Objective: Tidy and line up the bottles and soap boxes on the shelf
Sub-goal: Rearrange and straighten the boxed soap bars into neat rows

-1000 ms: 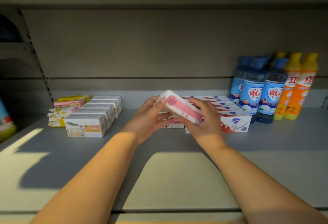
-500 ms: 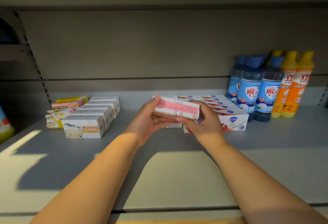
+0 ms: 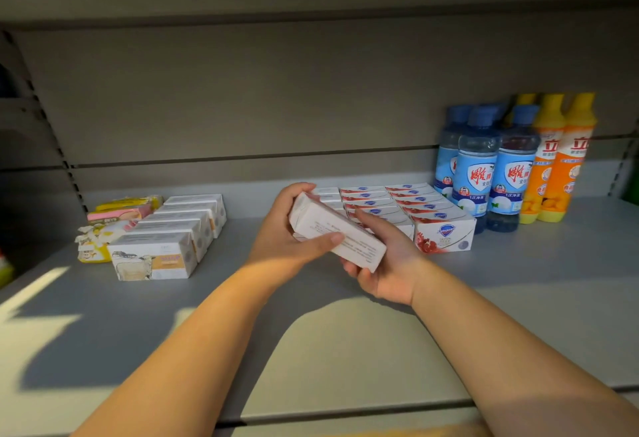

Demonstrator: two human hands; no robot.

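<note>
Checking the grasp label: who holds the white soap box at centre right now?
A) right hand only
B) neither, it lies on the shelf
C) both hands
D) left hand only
C: the left hand grips the soap box with its thumb on top, and the right hand cradles its underside.

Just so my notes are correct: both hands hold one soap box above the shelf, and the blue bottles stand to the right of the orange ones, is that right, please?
Not quite: the head view shows the blue bottles left of the orange bottles. The rest holds: left hand and right hand hold the soap box above the shelf.
</note>
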